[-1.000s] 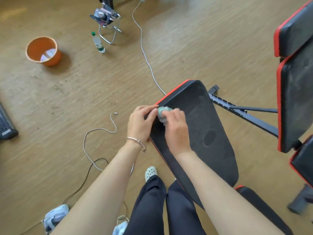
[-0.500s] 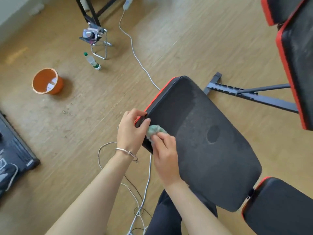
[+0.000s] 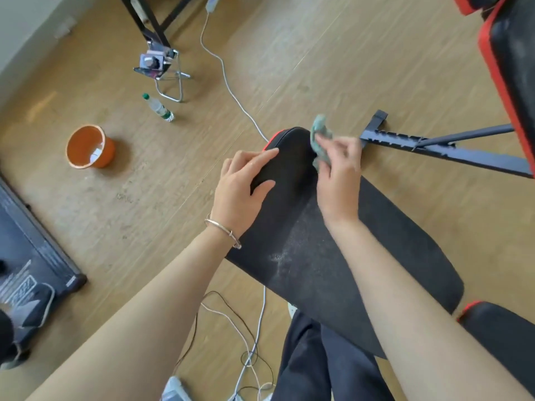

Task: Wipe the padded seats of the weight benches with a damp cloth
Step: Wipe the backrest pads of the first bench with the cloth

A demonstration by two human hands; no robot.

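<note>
Green cloth (image 3: 320, 137) sat bunched in the right hand (image 3: 338, 175), pinched betw. thumb & fingers at the far end of the seat (image 3: 333, 256), just by its rounded nose. A tuft stuck up above the fingers. Left hand (image 3: 241, 189) lay flat-ish on the seat's left edge, fingers mostly straight, thumb on the black top, holding nothing. Hands were apart, w/ bare pad betw. them.

Handling, as a guess: cloth looked soft, limp, light & prob. damp, so best kept wadded in the palm, else it'd trail off the edge. Seat was padded w/ a matte skin, likely to give a bit under pressure & grip the cloth rather than let it slide. Bracing it at the side edge made sense. Pale dusty streak ran across mid-seat.

Hard to tell: whether the cloth actually touched the pad or hung just off its end, near the bar (image 3: 434, 149). Cloth's lower part was hidden by fingers. Seat's near right side lay under the forearm; its supports weren't visible. Backrest (image 3: 512, 68) & a 2nd pad (image 3: 498, 328) were cut off by the frame.
</note>
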